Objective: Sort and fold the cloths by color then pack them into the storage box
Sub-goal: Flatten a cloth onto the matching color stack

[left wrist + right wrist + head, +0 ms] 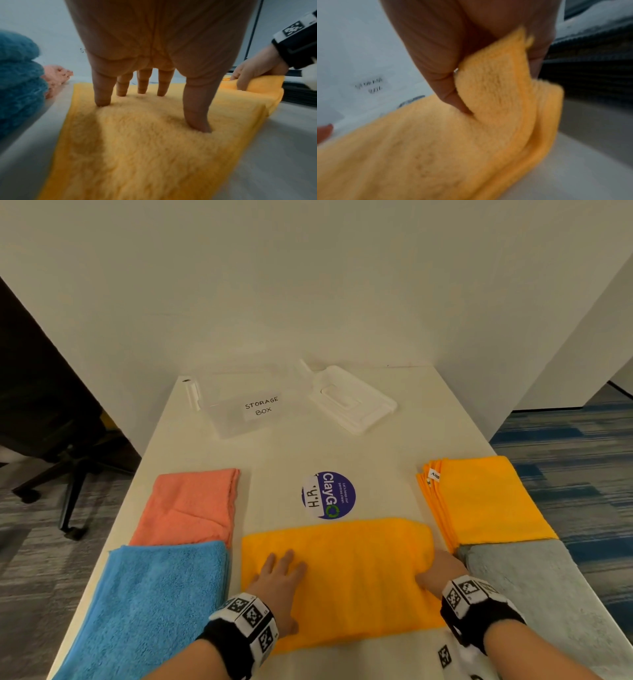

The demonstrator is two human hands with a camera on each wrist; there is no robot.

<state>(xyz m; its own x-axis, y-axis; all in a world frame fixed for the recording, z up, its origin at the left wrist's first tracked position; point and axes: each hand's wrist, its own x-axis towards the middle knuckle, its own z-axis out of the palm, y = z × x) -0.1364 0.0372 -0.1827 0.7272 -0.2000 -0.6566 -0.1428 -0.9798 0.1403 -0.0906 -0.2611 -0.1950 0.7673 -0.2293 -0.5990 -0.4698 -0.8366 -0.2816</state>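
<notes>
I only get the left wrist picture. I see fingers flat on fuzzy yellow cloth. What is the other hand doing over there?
Observer: The right hand pinches the orange-yellow cloth's right edge, lifting it off the table.
Operator: Is the box nearby?
Observer: The clear storage box sits at the table's far end, nothing inside that I can see.
Operator: Does it have a lid?
Observer: Yes, the lid lies off, right of the box.
Operator: More yellow ones?
Observer: A folded orange-yellow stack lies at right.
</notes>
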